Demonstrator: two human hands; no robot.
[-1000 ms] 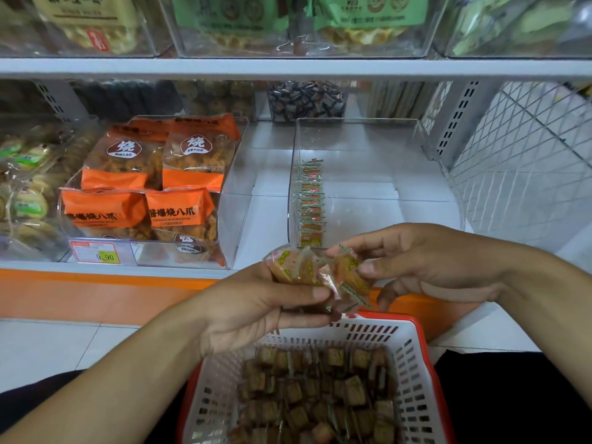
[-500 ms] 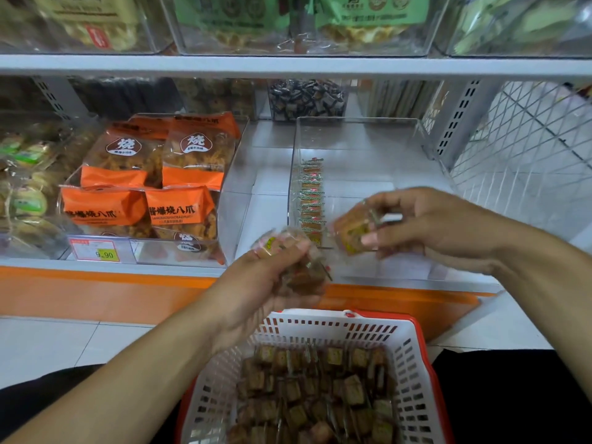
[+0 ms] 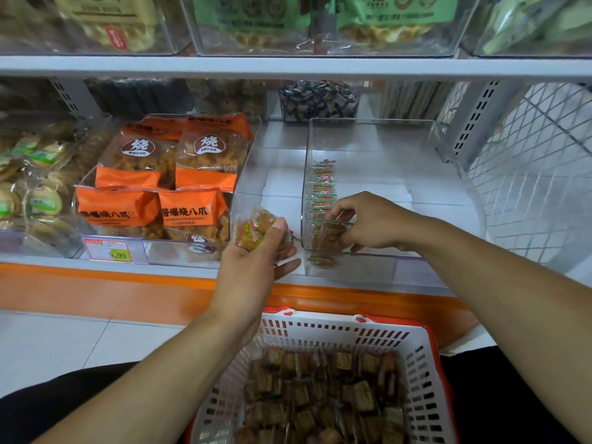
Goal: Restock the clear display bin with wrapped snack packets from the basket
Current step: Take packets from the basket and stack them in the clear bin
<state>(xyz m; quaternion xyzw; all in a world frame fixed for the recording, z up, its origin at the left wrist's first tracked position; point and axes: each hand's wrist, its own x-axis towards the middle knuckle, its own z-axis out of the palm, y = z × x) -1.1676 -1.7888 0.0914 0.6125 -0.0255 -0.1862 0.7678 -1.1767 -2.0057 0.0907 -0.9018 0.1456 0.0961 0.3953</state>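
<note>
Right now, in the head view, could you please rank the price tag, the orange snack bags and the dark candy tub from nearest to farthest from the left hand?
1. Orange snack bags, just left of the left hand.
2. Price tag, farther left, shelf edge.
3. Dark candy tub, back of shelf.

The right hand [image 3: 368, 225] carried one packet [image 3: 333, 233] away from the left hand [image 3: 256, 251] into the clear bin [image 3: 448, 200], to the row of packets [image 3: 322, 193] at the bin's left wall.
</note>
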